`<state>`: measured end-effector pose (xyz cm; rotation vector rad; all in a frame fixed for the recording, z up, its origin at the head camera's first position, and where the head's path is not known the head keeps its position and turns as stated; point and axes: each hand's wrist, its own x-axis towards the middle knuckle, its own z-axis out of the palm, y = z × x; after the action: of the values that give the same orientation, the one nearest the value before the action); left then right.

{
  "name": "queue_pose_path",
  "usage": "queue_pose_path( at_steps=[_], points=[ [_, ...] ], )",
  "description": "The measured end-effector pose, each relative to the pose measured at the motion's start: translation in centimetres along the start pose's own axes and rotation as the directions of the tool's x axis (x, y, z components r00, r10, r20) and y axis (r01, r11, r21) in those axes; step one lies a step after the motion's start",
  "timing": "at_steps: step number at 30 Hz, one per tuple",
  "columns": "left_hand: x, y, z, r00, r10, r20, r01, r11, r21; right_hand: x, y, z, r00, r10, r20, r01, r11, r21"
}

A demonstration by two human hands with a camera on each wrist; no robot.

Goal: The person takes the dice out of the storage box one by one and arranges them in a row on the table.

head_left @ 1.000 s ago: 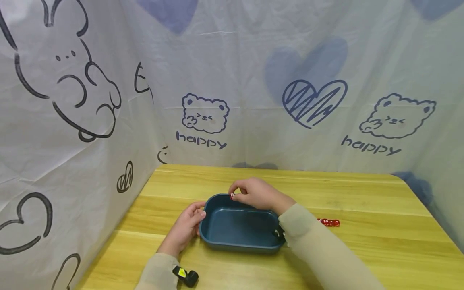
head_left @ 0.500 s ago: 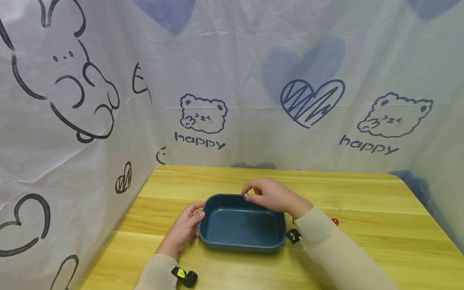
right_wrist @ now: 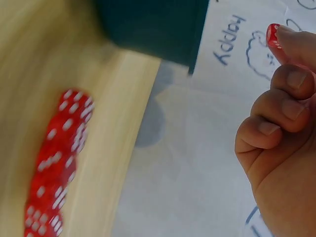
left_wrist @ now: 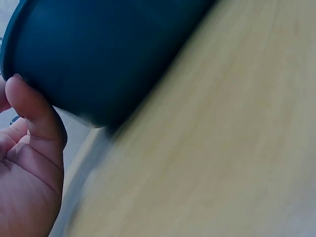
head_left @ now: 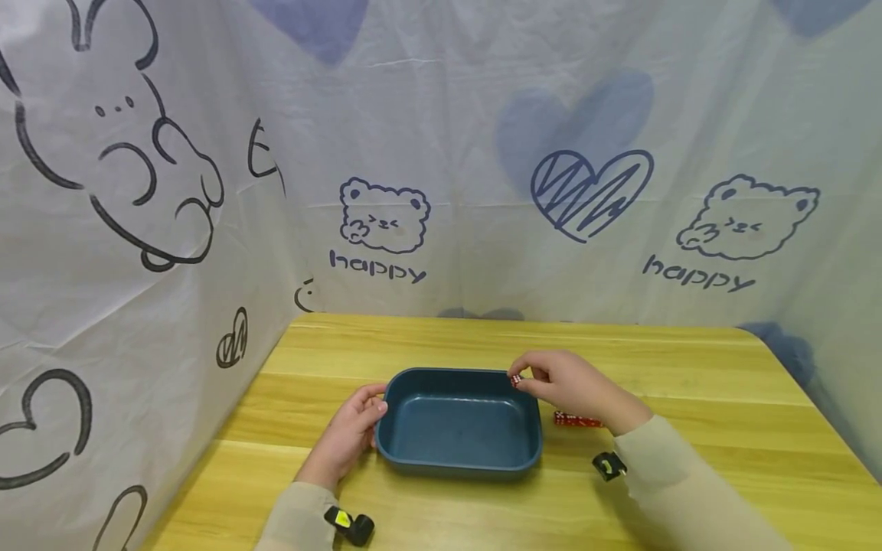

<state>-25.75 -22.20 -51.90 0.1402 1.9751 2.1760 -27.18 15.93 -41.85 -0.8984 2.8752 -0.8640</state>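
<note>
In the head view a dark blue rectangular plastic basin sits on the table, nothing visible inside. At its left end my left hand holds the wall, thumb on the near side by the rim; the left wrist view shows the thumb against the basin. Above the basin's back right corner, my right hand pinches a red die with white pips between thumb and forefinger. The right wrist view shows this die with the other fingers curled. A row of red dice lies right of the basin, partly behind the right wrist.
The wooden table extends right and toward the front. A white printed cloth hangs behind it and along the left. Small black cameras are worn on both wrists.
My right hand has moved right with the pinched die, from over the basin's back edge to its back right corner. More of the dice row shows. The left hand and basin stay put.
</note>
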Motion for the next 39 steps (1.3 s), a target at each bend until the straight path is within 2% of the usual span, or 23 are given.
queue_pose_path(
  at_steps=[14,24,33,39],
  points=[
    [0.0,0.2,-0.1,1.0,0.013,0.001,-0.013,1.0,-0.005,-4.9,4.5,-0.9,0.991,0.119,-0.068,-0.113,0.99,0.081],
    [-0.1,0.1,0.1,1.0,0.007,-0.02,-0.007,1.0,0.001,-8.9,8.5,-1.9,0.97,0.212,-0.118,-0.206,0.977,0.062],
    [-0.1,0.2,0.2,1.0,0.019,-0.012,-0.019,1.0,-0.001,-11.2,11.8,-2.5,0.946,0.31,-0.092,-0.305,0.95,0.06],
    [-0.2,0.0,0.2,1.0,0.0,-0.026,0.0,1.0,0.002,-12.5,13.1,-2.6,0.937,0.345,-0.052,-0.34,0.937,0.08]
  ],
)
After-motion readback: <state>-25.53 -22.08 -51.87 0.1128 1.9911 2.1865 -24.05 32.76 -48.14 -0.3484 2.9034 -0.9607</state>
